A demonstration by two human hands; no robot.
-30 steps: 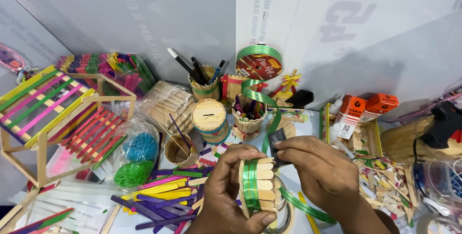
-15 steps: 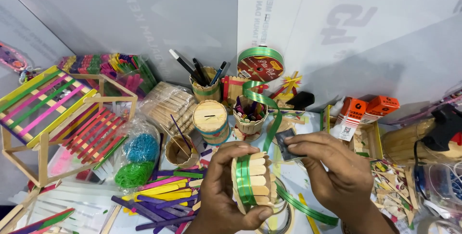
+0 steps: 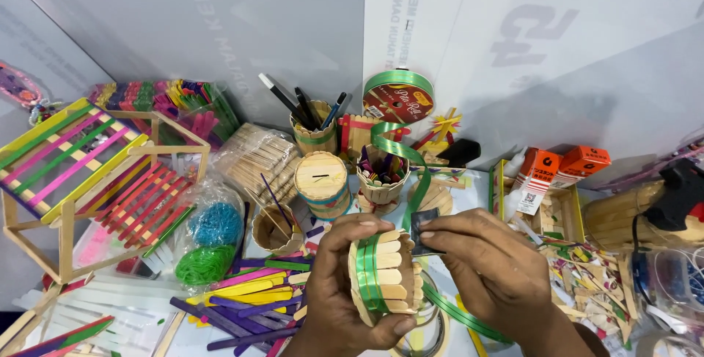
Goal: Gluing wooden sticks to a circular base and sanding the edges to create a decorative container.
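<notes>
Down at 6 o'clock, the left hand (image 3: 341, 291) has its grip wrapped around a little stick cup (image 3: 387, 272) with green ribbon (image 3: 369, 272) banded round it. Right hand (image 3: 490, 269) sits at the cup's 3 o'clock, fingers pinched shut on a small dark square (image 3: 424, 226) right at the cup's rim. The ribbon trails up to a spool (image 3: 398, 99) at 12. Loose coloured sticks (image 3: 249, 302) lie on the table at 9 o'clock of the hands, with bags of blue and green rubber bands (image 3: 209, 243) beyond them. A striped stick frame (image 3: 81, 173) stands far out at 9. Orange boxes (image 3: 561, 166) sit at 2.
</notes>
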